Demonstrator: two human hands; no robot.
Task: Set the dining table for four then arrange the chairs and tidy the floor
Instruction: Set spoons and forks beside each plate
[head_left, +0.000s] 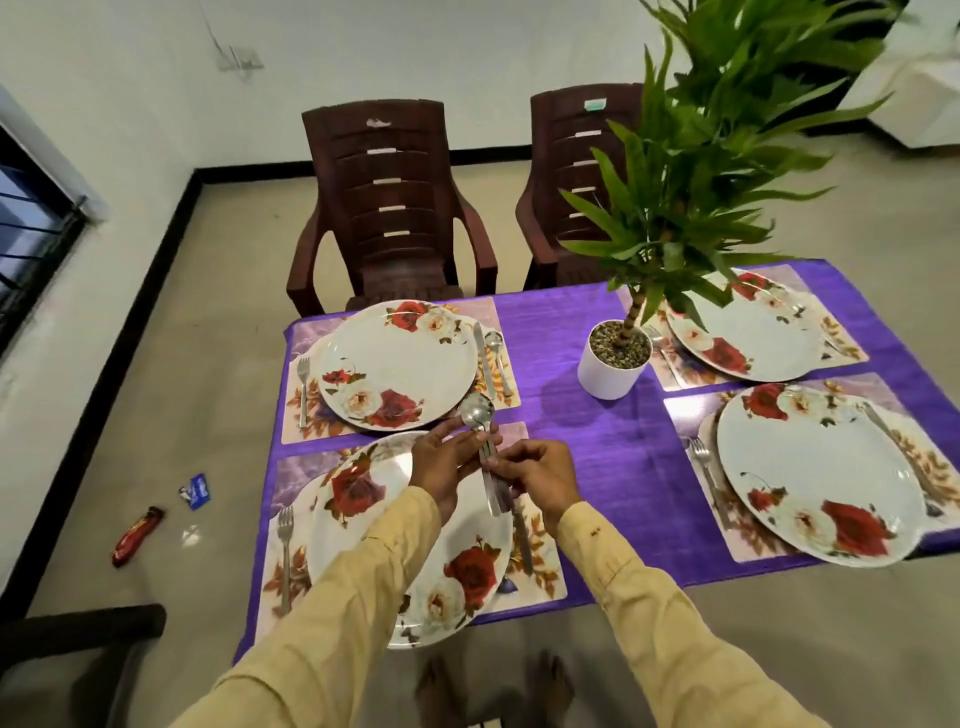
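Above the right edge of the near-left floral plate (363, 499) on the purple-clothed table (582, 457), the right hand (537, 480) is pinching a steel spoon (479, 413) by its handle with curled fingers, while the left hand (444, 465) is touching its neck with nearly straight fingers.

Plant pot (613, 371) between four plates (397, 364).

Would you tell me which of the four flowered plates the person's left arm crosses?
The near-left plate, nearest the person: only it lies under the left hand and sleeve; the right hand holds a spoon beside it.
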